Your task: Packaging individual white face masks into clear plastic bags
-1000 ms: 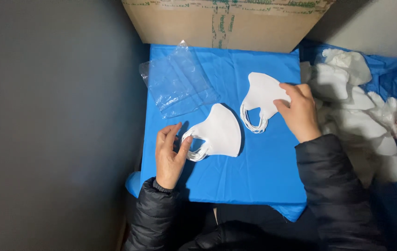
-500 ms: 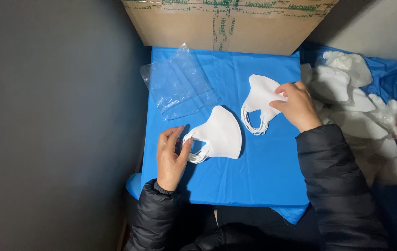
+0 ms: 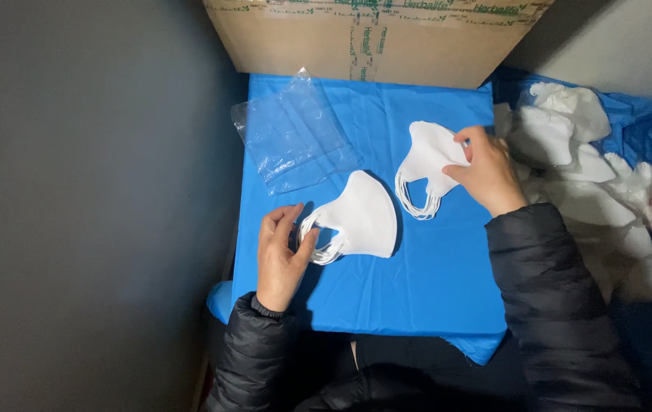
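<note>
Two small stacks of folded white face masks lie on a blue-covered surface [image 3: 417, 297]. My left hand [image 3: 280, 255] pinches the ear loops of the nearer mask stack [image 3: 364, 217]. The farther mask stack [image 3: 427, 156] sits toward the upper right, and my right hand [image 3: 486, 169] grips its right edge with the fingers closed on it. Both arms wear black padded sleeves.
Flat on the blue cover at the upper left lies a clear plastic bag [image 3: 292, 141]. A cardboard box [image 3: 372, 38] stands along the far edge. A loose pile of white masks [image 3: 585, 175] sits to the right on blue sheeting. A dark wall runs along the left.
My right hand has shifted slightly up along the farther stack's right edge. The left hand keeps its hold on the nearer stack's loops.
</note>
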